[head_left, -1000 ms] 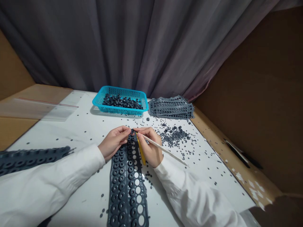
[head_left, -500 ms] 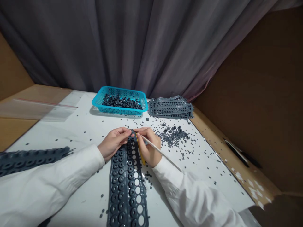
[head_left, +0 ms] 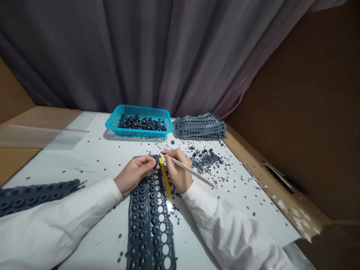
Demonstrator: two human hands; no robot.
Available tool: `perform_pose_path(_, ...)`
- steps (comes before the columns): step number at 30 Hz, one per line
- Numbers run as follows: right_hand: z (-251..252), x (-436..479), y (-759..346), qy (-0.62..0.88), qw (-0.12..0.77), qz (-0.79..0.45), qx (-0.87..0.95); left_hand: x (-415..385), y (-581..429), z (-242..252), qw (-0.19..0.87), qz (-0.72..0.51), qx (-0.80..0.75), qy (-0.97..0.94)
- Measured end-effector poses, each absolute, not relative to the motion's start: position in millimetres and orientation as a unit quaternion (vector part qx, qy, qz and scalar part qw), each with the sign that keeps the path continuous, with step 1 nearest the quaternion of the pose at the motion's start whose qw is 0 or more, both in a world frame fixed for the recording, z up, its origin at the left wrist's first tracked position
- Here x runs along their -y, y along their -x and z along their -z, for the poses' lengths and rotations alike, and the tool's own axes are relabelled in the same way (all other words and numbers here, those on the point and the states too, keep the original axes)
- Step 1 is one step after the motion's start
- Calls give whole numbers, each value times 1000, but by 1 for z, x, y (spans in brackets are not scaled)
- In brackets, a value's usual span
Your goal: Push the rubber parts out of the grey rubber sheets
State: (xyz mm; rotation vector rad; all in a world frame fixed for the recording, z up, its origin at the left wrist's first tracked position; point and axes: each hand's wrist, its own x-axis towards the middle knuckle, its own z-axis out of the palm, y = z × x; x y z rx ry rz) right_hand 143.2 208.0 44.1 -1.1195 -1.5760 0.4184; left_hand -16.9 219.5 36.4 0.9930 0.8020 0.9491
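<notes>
A dark rubber sheet [head_left: 149, 225] with rows of rings lies lengthwise in front of me; the row on its right side shows open holes. My left hand [head_left: 137, 173] is closed at the sheet's far end, thumb and fingers pinched together; what is between them is too small to make out. Just right of it, my right hand [head_left: 179, 170] grips a thin pale stick [head_left: 194, 173], tip pointing at the sheet's far end. A yellow tool [head_left: 165, 177] lies along the sheet's right edge beside my right hand.
Behind stands a blue basket [head_left: 137, 133] of black pieces, with stacked perforated sheets [head_left: 199, 126] to its right. Small dark discs [head_left: 206, 160] are scattered at right. Another ringed strip [head_left: 39, 195] lies at left, below a plastic bag [head_left: 42, 137]. Dark tools [head_left: 278, 178] rest at far right.
My right hand has drawn slightly away from my left, and more of the yellow tool and the sheet's far end shows. The whole view has shifted a little.
</notes>
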Motion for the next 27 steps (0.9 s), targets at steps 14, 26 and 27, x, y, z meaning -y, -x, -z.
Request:
perform_pose_path(14, -60, -196, -138, 403, 594, -301, 628, -222, 16, -35, 717, -448, -354, -399)
perform_pose_path(26, -52, -195, -135, 402, 579, -258, 661, -224, 17, -32, 724, -449, -343, -395)
perform_pose_path(27, -52, -195, -135, 401, 579, -255, 662, -223, 17, -32, 725, -449, -343, -395)
